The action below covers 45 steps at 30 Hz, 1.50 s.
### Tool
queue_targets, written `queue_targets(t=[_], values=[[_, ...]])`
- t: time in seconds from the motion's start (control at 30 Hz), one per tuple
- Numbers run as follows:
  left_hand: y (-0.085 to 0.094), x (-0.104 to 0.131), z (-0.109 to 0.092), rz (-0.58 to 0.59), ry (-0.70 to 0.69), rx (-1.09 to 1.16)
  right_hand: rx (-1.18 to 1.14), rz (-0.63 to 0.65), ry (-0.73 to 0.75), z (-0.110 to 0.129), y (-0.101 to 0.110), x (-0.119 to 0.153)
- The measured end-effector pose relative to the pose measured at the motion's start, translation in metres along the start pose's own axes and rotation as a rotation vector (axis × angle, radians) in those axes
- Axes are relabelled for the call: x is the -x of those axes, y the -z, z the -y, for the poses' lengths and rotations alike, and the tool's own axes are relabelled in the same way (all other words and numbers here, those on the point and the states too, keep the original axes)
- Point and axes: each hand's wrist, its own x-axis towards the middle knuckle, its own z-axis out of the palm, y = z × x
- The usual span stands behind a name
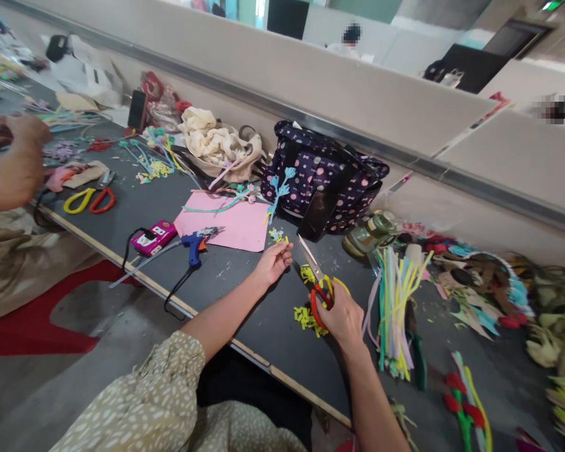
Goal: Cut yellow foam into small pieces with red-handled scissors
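My right hand (346,314) grips scissors (316,269) by their red and yellow handles, the blades pointing up and toward my left hand. Fingers curled, my left hand (274,260) pinches a small yellow piece (287,240) that barely shows at the fingertips. Below the scissors lies a pile of short yellow cut pieces (308,319), and a smaller yellow pile (307,274) is beside the blades. Just beyond my left hand are small pale scraps (277,234) at the edge of a pink sheet (207,220).
A blue glue gun (194,246) and a magenta power strip (155,237) lie left. Behind stand a patterned bag (320,176), a phone (316,215) and a jar (365,235). Coloured stems (398,307) lie right. A co-worker's hand (28,132) works at far left, near other scissors (91,196).
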Motion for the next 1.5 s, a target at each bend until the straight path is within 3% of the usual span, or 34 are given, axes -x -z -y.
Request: queue_targets(t=[0.4, 1.0, 1.2, 1.5], values=[[0.004, -0.003, 0.001, 0.005, -0.059, -0.062, 0.049, -0.038, 0.095, -0.006, -0.002, 0.002], [-0.001, 0.0, 0.001, -0.066, -0.08, -0.129, 0.03, -0.078, 0.122, -0.007, -0.004, 0.003], [0.0, 0.0, 0.003, -0.037, -0.074, -0.175, 0.043, -0.082, 0.121, -0.008, -0.005, 0.004], [-0.008, 0.007, 0.004, 0.03, -0.262, -0.417, 0.026, -0.099, 0.133, -0.005, -0.001, 0.003]])
